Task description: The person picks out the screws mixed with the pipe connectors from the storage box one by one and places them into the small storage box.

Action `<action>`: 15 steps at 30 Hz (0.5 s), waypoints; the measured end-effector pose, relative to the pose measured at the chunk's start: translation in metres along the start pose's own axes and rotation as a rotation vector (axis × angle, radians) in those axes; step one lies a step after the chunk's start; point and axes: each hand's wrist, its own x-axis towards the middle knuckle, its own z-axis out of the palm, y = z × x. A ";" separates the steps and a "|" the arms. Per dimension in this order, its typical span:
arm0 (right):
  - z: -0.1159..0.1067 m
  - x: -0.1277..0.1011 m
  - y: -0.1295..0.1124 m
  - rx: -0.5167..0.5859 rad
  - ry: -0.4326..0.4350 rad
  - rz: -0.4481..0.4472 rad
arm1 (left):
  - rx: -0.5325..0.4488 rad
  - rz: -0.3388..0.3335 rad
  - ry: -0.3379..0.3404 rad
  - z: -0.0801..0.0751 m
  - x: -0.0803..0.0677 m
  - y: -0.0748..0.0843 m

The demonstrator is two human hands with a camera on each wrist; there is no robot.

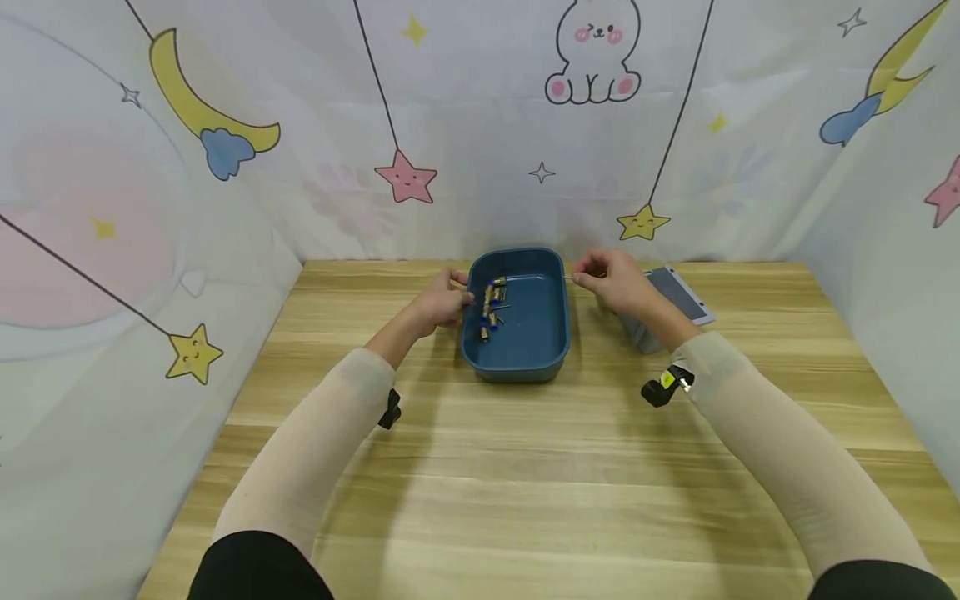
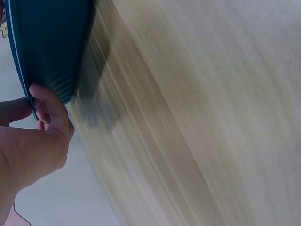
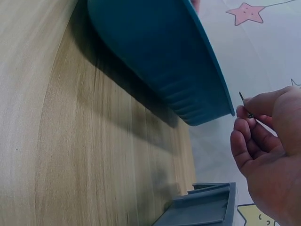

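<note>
Head view puts the blue tray [image 1: 525, 350] just above the middle of the frame on the wooden tabletop [image 1: 525, 467], with small brass-and-blue fittings [image 1: 491, 307] lying along its left inside wall. Left hand [image 1: 442, 302] grips the tray's left rim — the left wrist view shows thumb and curled fingers [image 2: 49, 106] pinching that edge. Right hand [image 1: 611, 279] hovers by the tray's upper right corner, its grip pinching a thin metal pin [image 3: 244, 104] — a grey box [image 1: 678, 296] lies just behind it.
</note>
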 end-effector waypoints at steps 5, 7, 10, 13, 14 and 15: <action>0.001 -0.001 0.002 -0.002 0.002 0.008 | 0.010 -0.008 0.002 -0.001 0.000 -0.001; 0.000 -0.001 0.002 0.005 -0.002 0.018 | 0.008 -0.005 0.000 0.000 0.000 -0.001; -0.003 -0.002 0.002 0.016 -0.007 0.038 | 0.001 0.005 -0.004 0.001 0.001 0.001; -0.005 -0.004 0.001 0.021 0.001 0.051 | -0.003 0.012 -0.004 0.002 0.000 0.003; -0.006 -0.005 0.002 0.020 0.005 0.051 | -0.004 0.012 -0.002 0.002 -0.001 0.003; -0.006 -0.006 0.002 0.016 0.010 0.047 | -0.006 0.010 -0.001 0.002 -0.001 0.003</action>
